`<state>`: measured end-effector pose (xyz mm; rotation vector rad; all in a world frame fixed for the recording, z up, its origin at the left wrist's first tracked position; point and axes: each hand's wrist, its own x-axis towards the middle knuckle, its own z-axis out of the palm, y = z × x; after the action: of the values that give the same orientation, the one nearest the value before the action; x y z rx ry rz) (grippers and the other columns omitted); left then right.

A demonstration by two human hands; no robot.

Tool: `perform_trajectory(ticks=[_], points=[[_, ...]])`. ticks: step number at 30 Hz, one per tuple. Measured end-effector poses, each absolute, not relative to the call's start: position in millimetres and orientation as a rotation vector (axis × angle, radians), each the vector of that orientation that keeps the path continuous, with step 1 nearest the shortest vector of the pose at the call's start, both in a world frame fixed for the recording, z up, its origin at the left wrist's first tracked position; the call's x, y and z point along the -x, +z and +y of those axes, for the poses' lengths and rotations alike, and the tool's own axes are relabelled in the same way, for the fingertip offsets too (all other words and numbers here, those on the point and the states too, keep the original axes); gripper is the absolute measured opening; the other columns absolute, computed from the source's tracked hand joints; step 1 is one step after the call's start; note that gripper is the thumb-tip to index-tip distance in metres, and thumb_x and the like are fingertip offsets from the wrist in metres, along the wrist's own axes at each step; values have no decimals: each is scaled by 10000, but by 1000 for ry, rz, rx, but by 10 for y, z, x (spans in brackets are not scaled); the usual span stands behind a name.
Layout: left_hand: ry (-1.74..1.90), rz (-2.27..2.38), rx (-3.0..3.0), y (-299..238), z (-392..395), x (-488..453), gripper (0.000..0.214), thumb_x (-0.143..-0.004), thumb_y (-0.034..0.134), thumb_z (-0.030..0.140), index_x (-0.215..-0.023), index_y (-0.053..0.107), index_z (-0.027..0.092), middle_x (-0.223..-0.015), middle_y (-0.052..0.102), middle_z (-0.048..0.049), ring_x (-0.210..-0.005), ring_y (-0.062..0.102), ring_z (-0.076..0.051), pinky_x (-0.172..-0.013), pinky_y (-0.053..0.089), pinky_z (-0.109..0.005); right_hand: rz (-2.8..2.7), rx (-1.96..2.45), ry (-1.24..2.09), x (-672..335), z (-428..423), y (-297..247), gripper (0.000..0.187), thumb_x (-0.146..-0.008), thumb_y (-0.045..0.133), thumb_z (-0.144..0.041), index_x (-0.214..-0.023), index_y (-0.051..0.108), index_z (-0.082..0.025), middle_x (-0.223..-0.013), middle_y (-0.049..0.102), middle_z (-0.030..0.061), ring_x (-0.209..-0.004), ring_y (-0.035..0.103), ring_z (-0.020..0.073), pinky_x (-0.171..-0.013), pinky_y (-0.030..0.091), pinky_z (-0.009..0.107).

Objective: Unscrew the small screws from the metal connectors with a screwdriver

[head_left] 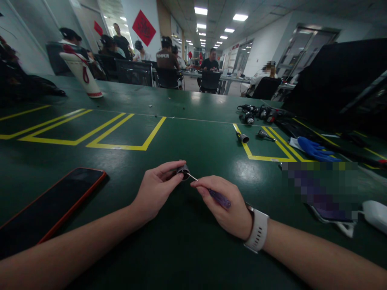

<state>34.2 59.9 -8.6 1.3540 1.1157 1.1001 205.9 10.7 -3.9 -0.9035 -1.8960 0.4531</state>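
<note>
ok so — left hand (154, 189) pinches a small metal cup (182, 169) between thumb and fingers, just above the worktop (199, 137), open end facing roughly toward the right hand (225, 203). that one grips a screwdriver (220, 197) by its purple handle, thin shaft aimed at the cup's mouth; can't tell how deep the tip sits. pale-banded watch (259, 229) on the right wrist. orange-edged phone (60, 201) lies left of the left forearm. two similar metal parts lie farther off, by the yellow tape (266, 158) on the right — blue glove (314, 149) just beyond them, to the right.
</note>
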Motion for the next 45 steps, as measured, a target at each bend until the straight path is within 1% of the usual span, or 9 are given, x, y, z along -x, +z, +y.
perform_trajectory(ticks=[4,12,19,29,32,35,38,41,45], points=[[1097,1132,-1389,-74,600,-343,326,-693,666,195,-1018,671,175,-1068,704,-49,-980,656,-193,-919,510,-340,-1906,888,425,-2059,114,-70,155,-864,503,-131,-959,625,-138,-889,693,77,-836,637,147,-773,509,298],[1071,1161,-1445,-52,596,-340,263,-724,625,194,-979,689,182,-972,731,-33,-903,679,-190,-841,553,-323,-1993,873,384,-2060,106,-94,173,-874,490,-150,-998,604,-187,-940,686,65,-886,630,163,-796,517,340],[1081,1169,-1474,-46,587,-332,270,-721,621,203,-982,689,193,-976,732,-32,-896,682,-192,-836,559,-337,-2004,879,355,-2049,89,-84,166,-865,489,-140,-977,608,-172,-894,691,69,-835,634,168,-757,519,340],[1073,1191,-1497,-26,598,-346,249,-697,626,202,-935,700,188,-937,738,-34,-871,686,-193,-818,557,-327,-2060,878,280,-2049,93,-96,169,-874,478,-154,-991,600,-157,-930,685,91,-884,630,181,-794,517,348],[1079,1202,-1489,-23,600,-354,228,-698,622,199,-913,698,182,-943,734,-44,-861,686,-197,-816,556,-338,-2042,881,299,-2051,92,-86,163,-867,482,-155,-976,603,-159,-895,689,84,-842,632,178,-757,515,343],[1069,1170,-1486,-33,602,-359,228,-690,623,192,-907,685,168,-985,723,-58,-896,677,-203,-851,542,-355,-1986,829,357,-2067,80,-46,152,-859,480,-160,-942,605,-182,-822,686,54,-754,628,157,-699,509,318],[1039,1116,-1471,-58,614,-356,318,-674,638,184,-992,651,166,-1063,695,-67,-965,657,-209,-897,518,-378,-1960,760,378,-2092,56,-4,152,-858,463,-169,-906,606,-188,-771,675,43,-704,619,146,-667,503,304],[1024,1068,-1475,-97,639,-340,414,-643,644,139,-1053,619,186,-1139,646,-61,-1027,627,-205,-929,497,-377,-1908,781,378,-2104,36,6,161,-861,457,-172,-898,612,-193,-769,672,42,-715,617,150,-672,499,306],[1062,1041,-1563,-141,657,-320,388,-644,628,127,-1026,627,190,-1151,578,-48,-1052,602,-195,-952,478,-381,-1742,886,427,-2093,65,-24,161,-870,468,-176,-914,622,-191,-828,659,46,-779,610,149,-716,492,303]])
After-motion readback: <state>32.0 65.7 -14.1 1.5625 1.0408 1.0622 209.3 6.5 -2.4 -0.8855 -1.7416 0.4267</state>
